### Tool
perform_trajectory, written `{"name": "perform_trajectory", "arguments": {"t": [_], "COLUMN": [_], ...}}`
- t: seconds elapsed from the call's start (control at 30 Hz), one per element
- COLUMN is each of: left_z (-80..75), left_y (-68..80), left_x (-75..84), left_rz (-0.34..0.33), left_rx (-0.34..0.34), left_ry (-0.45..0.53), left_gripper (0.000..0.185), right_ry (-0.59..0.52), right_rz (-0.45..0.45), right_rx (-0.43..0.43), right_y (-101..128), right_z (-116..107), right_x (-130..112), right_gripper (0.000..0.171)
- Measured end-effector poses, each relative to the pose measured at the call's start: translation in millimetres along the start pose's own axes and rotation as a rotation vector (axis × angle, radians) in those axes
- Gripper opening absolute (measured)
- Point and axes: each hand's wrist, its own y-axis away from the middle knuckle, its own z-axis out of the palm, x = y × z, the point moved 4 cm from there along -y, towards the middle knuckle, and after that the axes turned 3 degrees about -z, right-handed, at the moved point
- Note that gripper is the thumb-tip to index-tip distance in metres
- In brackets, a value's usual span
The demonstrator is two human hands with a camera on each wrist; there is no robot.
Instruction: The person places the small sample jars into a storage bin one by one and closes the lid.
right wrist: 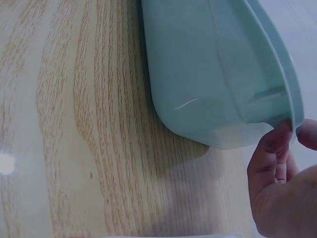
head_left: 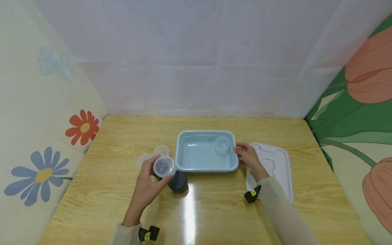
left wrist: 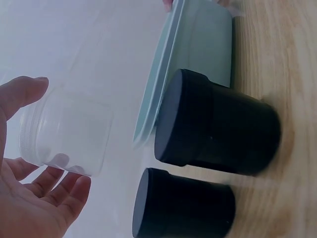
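My left hand (head_left: 149,183) grips a clear plastic jar (head_left: 164,166), thumb on one side and fingers on the other, raised above the table. In the left wrist view the jar (left wrist: 69,131) is see-through with a ribbed band near the fingers. At the right end of a light blue rectangular tub (head_left: 199,166), my right hand (head_left: 249,157) pinches the rim between thumb and fingers. Inside the tub, toward its right side, stands another clear jar (head_left: 222,145). Two black lidded jars, the nearer-to-tub one (left wrist: 223,124) and a second (left wrist: 183,206), stand below the held jar.
Two clear round pieces, one (head_left: 161,150) behind the other (head_left: 143,160), lie left of the tub. A white lid (head_left: 283,170) with a moulded surface lies on the wooden table (head_left: 92,190) at the right, partly under the right forearm. A pale cloth (head_left: 196,85) hangs behind.
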Motion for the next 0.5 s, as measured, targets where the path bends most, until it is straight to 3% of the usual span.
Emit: {"name": "perform_trajectory", "arguments": {"t": [0.5], "left_z": [29.3], "left_y": [-30.8], "left_x": [21.8], "left_rz": [-0.004], "left_rx": [-0.138], "left_ry": [0.083], "left_gripper": [0.069], "right_ry": [0.002], "right_rz": [0.011], "right_rx": [0.02], "right_y": [-1], "right_z": [0], "right_x": [1], "right_gripper": [0.041]}}
